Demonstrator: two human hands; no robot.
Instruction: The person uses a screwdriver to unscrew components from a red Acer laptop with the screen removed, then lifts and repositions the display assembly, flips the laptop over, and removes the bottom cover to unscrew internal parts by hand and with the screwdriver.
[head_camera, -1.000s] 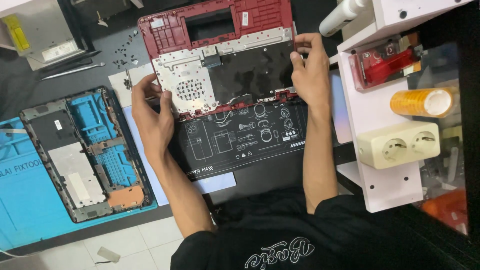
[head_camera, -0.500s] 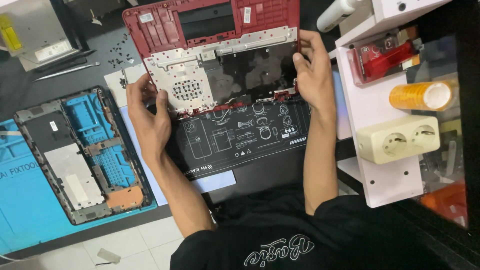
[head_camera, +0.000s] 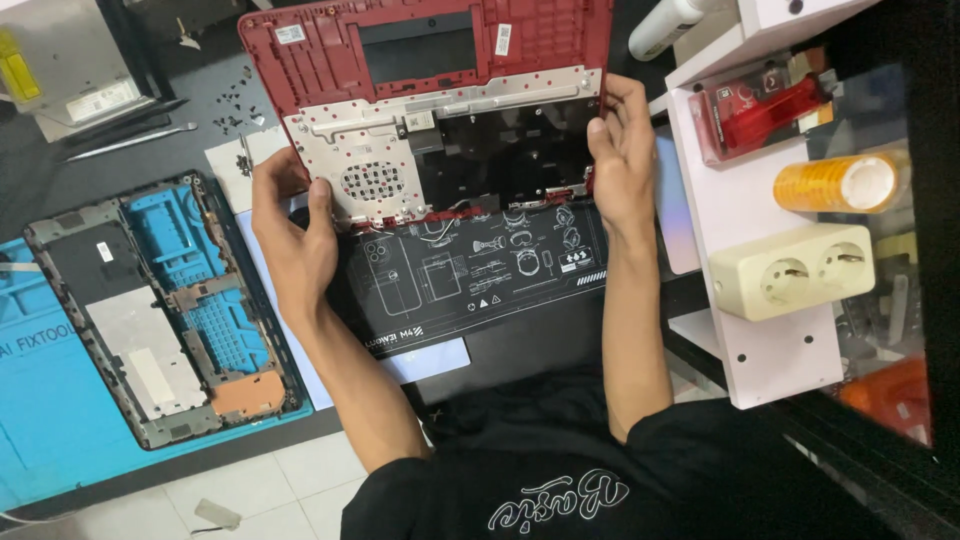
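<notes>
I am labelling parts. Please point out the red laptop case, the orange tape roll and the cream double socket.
red laptop case (head_camera: 320, 60), head view, upper left panel
orange tape roll (head_camera: 815, 185), head view, side
cream double socket (head_camera: 795, 272), head view, front face

Both hands grip a red laptop shell (head_camera: 330, 60) turned inside up: the left hand (head_camera: 292, 235) at its left edge, the right hand (head_camera: 622, 150) at its right (fingers curled over the rim), above a black work mat (head_camera: 470, 285), beside a bottom cover (head_camera: 150, 310)

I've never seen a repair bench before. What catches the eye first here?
The red laptop shell at top centre, inside up, gripped at its sides by the left hand and right hand. Left of it, another opened case lies on a blue mat.
</notes>
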